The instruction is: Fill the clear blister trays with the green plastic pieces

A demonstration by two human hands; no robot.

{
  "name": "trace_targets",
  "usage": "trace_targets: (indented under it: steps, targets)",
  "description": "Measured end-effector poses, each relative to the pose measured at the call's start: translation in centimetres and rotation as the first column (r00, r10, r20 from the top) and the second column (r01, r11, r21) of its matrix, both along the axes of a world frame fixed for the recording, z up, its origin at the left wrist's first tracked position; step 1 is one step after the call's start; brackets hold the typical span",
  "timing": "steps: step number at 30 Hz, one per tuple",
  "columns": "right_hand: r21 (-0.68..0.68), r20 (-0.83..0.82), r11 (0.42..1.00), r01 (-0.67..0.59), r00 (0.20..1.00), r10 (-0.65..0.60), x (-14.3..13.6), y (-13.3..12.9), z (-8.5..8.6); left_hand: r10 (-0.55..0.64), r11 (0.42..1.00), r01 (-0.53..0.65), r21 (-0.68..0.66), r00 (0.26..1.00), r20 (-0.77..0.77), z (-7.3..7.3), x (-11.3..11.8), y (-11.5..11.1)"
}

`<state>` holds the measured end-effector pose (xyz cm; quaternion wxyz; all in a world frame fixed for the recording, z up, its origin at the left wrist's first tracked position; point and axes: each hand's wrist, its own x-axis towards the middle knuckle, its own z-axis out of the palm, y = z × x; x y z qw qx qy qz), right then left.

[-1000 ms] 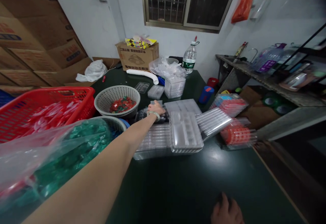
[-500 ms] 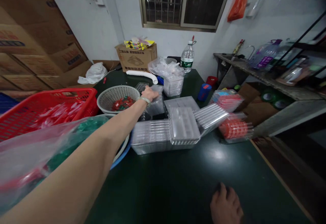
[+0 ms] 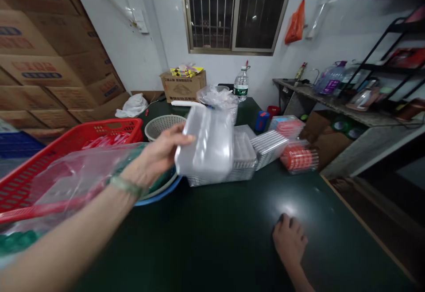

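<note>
My left hand [image 3: 157,154] grips a clear plastic tray [image 3: 210,143] by its left edge, thumb on top. The tray has moulded compartments, is smeared by motion and hangs in the air, tilted towards me. Behind and below it lie stacked clear plastic trays [image 3: 244,148], partly hidden by the held one. Another stack of clear trays [image 3: 268,146] leans to their right. On the dark green table [image 3: 212,234] rests my right hand [image 3: 290,238], palm down with fingers a little apart, and I see nothing in it.
At left are a red basket [image 3: 129,125] with red packets, a grey colander [image 3: 159,126] and a blue-rimmed basin [image 3: 159,199]. Wrapped red items [image 3: 299,157] lie at right. A cardboard box [image 3: 182,89] and a water bottle [image 3: 241,83] stand at the back.
My left hand has come back from beside the colander and lifted a clear tray towards me. My right hand stays on the table. The view has shifted slightly.
</note>
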<state>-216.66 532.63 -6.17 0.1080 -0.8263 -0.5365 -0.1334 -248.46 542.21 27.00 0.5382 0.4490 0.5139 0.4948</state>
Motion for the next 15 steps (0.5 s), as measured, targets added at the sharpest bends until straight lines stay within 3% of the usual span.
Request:
trace_targets:
  steps: [2,5,7,9,10,12,15]
  targets:
    - [0.060,-0.100,0.998,0.012,0.995,-0.006,0.8,0.1,-0.8,-0.142,0.967,0.183,-0.178,0.965,0.218,-3.3,0.7,-5.5]
    - [0.167,-0.304,0.985,-0.048,0.948,0.098,2.1,-0.2,-2.1,-0.252,0.865,0.391,-0.315,0.881,0.401,-10.7,1.4,-11.7]
    - [0.255,-0.454,0.957,-0.136,0.858,0.242,2.2,-1.2,-2.7,-0.298,0.831,0.452,-0.323,0.854,0.427,-15.7,1.4,-14.1]
    - [0.325,-0.587,0.923,-0.207,0.721,0.369,1.2,-3.0,-2.8,-0.343,0.816,0.463,-0.345,0.869,0.356,-19.4,0.8,-15.2]
    - [0.347,-0.640,0.908,-0.236,0.648,0.413,0.2,-4.2,-2.6,-0.372,0.815,0.458,-0.355,0.883,0.286,-20.6,0.4,-15.4]
    - [0.371,-0.710,0.880,-0.297,0.520,0.475,-2.3,-6.8,-2.0,-0.444,0.815,0.446,-0.369,0.891,0.097,-21.7,-0.5,-15.5]
    - [0.396,-0.759,0.839,-0.374,0.381,0.528,-6.4,-10.5,-0.9,-0.463,0.866,0.384,-0.319,0.857,-0.226,-21.1,-1.2,-15.6]
